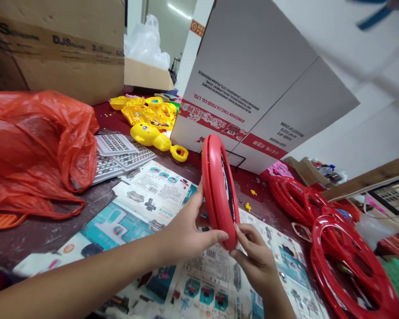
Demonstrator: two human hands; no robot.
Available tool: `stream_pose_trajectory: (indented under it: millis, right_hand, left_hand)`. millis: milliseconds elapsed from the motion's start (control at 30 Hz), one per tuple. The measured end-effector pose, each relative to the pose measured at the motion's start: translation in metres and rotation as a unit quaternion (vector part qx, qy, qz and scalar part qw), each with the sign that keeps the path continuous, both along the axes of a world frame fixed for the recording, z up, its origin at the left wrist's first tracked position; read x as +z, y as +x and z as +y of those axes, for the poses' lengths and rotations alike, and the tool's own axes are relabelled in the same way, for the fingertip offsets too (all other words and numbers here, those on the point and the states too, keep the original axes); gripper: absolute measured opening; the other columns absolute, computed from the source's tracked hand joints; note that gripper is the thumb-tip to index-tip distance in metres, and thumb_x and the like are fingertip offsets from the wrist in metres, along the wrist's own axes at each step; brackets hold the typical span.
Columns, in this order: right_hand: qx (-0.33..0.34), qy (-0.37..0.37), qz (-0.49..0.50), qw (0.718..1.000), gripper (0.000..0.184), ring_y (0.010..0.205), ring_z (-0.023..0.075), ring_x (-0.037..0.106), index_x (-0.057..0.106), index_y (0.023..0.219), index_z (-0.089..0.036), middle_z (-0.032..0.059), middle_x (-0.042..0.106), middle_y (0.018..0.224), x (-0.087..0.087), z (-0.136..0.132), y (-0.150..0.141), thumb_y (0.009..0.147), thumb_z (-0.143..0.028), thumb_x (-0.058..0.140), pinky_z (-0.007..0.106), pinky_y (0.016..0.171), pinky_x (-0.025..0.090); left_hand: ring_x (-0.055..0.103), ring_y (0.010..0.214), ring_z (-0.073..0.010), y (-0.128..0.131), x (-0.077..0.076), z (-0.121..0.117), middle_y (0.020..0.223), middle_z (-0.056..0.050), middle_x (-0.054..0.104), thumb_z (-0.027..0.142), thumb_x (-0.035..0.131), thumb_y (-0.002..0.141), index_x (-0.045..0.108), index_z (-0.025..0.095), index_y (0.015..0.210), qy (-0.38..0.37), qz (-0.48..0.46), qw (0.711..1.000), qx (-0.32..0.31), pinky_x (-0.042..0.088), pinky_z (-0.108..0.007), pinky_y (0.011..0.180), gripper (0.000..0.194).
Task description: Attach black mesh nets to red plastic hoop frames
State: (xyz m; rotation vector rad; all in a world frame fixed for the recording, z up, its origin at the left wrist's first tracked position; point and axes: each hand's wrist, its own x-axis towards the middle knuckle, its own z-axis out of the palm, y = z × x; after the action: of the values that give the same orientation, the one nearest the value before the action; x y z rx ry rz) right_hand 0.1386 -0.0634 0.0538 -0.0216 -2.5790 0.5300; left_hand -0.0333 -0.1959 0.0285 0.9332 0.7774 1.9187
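A red plastic ring is held on edge, upright, above printed paper sheets that cover the table. My left hand grips its lower left rim, thumb across the bottom edge. From the right, my right hand pinches the ring's bottom edge with its fingertips. A dark insert shows inside the ring.
A stack of red rings lies at the right. Yellow toy parts sit at the back, beside trays of button cells. A red plastic bag fills the left. A white carton and a brown carton stand behind.
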Motion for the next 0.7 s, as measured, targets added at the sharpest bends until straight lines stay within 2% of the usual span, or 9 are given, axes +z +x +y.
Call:
stream_pose_trajectory:
  millis: [100, 167, 233, 300, 367, 500, 700]
  right_hand:
    - [-0.012, 0.029, -0.002, 1.0, 0.055, 0.098, 0.0191, 0.063, 0.05, 0.141, -0.034, 0.009, 0.062, 0.111, -0.006, -0.005, -0.005, 0.089, -0.017, 0.06, 0.03, 0.08, 0.057]
    - [-0.017, 0.047, -0.007, 0.999, 0.052, 0.098, 0.02, 0.063, 0.051, 0.139, -0.031, 0.0102, 0.062, 0.11, -0.011, -0.01, -0.009, 0.089, -0.018, 0.06, 0.032, 0.079, 0.057]
    - [-0.019, 0.066, -0.01, 0.998, 0.051, 0.098, 0.0213, 0.062, 0.051, 0.139, -0.029, 0.0112, 0.063, 0.109, -0.016, -0.015, -0.014, 0.09, -0.019, 0.058, 0.035, 0.079, 0.057]
    - [-0.023, 0.083, -0.012, 0.996, 0.05, 0.098, 0.0223, 0.062, 0.049, 0.14, -0.027, 0.0123, 0.063, 0.108, -0.02, -0.019, -0.017, 0.091, -0.02, 0.058, 0.037, 0.079, 0.057]
    - [-0.026, 0.101, -0.011, 0.994, 0.05, 0.096, 0.0228, 0.062, 0.049, 0.14, -0.024, 0.0133, 0.064, 0.108, -0.025, -0.021, -0.018, 0.091, -0.02, 0.057, 0.039, 0.078, 0.057]
    - [-0.042, 0.134, 0.003, 0.99, 0.046, 0.09, 0.0232, 0.061, 0.051, 0.136, -0.019, 0.0152, 0.064, 0.107, -0.033, -0.023, -0.02, 0.091, -0.021, 0.059, 0.041, 0.075, 0.056]
    - [-0.058, 0.174, 0.036, 0.982, 0.037, 0.101, 0.0269, 0.058, 0.06, 0.123, -0.016, 0.0154, 0.064, 0.11, -0.033, -0.028, -0.021, 0.089, -0.03, 0.063, 0.047, 0.084, 0.054]
  left_hand:
    - [0.06, 0.115, -0.0276, 0.002, 0.004, 0.001, 0.127, -0.012, 0.059, 0.032, 0.079, 0.074, 0.025, 0.025, 0.142, -0.017, -0.034, 0.999, 0.026, 0.051, -0.045, 0.099, 0.087]
    - [0.06, 0.113, -0.0278, 0.003, 0.004, 0.002, 0.124, -0.012, 0.06, 0.036, 0.081, 0.071, 0.036, 0.021, 0.13, -0.093, -0.037, 0.99, 0.102, 0.049, -0.046, 0.099, 0.076]
    - [0.061, 0.107, -0.0273, 0.003, 0.002, 0.004, 0.116, -0.011, 0.062, 0.039, 0.078, 0.072, 0.044, 0.019, 0.118, -0.176, -0.014, 0.967, 0.183, 0.049, -0.046, 0.096, 0.061]
    - [0.063, 0.1, -0.0258, 0.002, -0.001, 0.006, 0.107, -0.008, 0.063, 0.039, 0.074, 0.075, 0.048, 0.018, 0.109, -0.213, 0.011, 0.95, 0.227, 0.049, -0.045, 0.092, 0.048]
    - [0.063, 0.095, -0.024, 0.0, -0.005, 0.008, 0.101, -0.006, 0.064, 0.038, 0.071, 0.078, 0.05, 0.017, 0.105, -0.209, 0.018, 0.948, 0.238, 0.05, -0.043, 0.089, 0.04]
    - [0.064, 0.094, -0.0207, -0.004, -0.009, 0.011, 0.101, -0.005, 0.065, 0.036, 0.069, 0.079, 0.05, 0.017, 0.107, -0.184, 0.02, 0.957, 0.224, 0.051, -0.036, 0.086, 0.039]
    - [0.064, 0.093, -0.0185, -0.006, -0.006, 0.014, 0.103, -0.003, 0.068, 0.033, 0.069, 0.075, 0.051, 0.018, 0.109, -0.149, 0.043, 0.962, 0.226, 0.052, -0.03, 0.082, 0.041]
